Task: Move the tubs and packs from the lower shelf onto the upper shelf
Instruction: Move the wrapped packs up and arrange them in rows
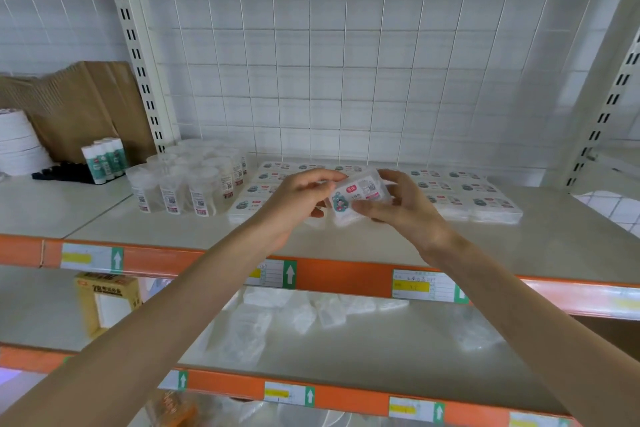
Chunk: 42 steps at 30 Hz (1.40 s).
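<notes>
A person's left hand (pixel 298 199) and right hand (pixel 401 208) pinch a small clear pack (pixel 360 196) by its ends, fingers and thumbs curled round it, just above the upper shelf (pixel 502 250), in front of flat rows of packs (pixel 479 199) with clear tubs (pixel 187 184) clustered to their left; loose bags (pixel 311 314) lie on the lower shelf (pixel 398 347)

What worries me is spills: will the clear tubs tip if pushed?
The clear tubs look taller than wide, so a high push may tip one. Round, so a fallen one would likely roll. Probably light: clear plastic.
</notes>
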### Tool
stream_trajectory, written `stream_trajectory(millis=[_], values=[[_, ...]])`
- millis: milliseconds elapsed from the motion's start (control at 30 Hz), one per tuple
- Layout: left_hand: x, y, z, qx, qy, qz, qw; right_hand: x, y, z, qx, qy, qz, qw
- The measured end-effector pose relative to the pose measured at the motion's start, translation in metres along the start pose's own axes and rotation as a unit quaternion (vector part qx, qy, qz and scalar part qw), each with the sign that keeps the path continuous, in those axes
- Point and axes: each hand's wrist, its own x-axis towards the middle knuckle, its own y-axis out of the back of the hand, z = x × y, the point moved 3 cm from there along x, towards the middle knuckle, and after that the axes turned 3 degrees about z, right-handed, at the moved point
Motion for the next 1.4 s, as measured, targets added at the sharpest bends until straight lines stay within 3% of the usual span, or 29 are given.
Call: stream_trajectory(millis=[133, 267, 367, 467, 700, 867, 1133, 1400], values=[[0.003, 0.005, -0.002, 0.032, 0.010, -0.007, 0.999, -0.008, 0.003, -0.007, -0.160, 0.168, 0.011, 0.973], [0.004, 0.008, -0.002, 0.056, 0.022, -0.024, 0.998, -0.008, 0.002, -0.007, -0.251, 0.246, -0.032, 0.936], [0.004, 0.011, -0.002, 0.070, -0.003, 0.006, 0.998, -0.008, 0.002, -0.006, -0.297, 0.254, 0.005, 0.921], [0.002, 0.019, -0.006, 0.173, -0.106, 0.071, 0.977, -0.007, 0.011, -0.003, -0.332, 0.243, 0.064, 0.909], [-0.007, 0.023, -0.053, 0.418, -0.134, 0.017, 0.898, 0.000, 0.022, 0.019, -0.391, 0.100, 0.015, 0.915], [-0.007, 0.022, -0.056, 0.437, -0.122, -0.012, 0.891, 0.006, 0.012, 0.025, -0.421, 0.114, -0.036, 0.899], [-0.008, 0.022, -0.060, 0.444, -0.138, -0.002, 0.885, 0.000, 0.005, 0.021, -0.499, 0.215, -0.019, 0.839], [-0.009, 0.022, -0.061, 0.462, -0.152, -0.001, 0.874, 0.010, -0.003, 0.024, -0.492, 0.213, -0.028, 0.844]])
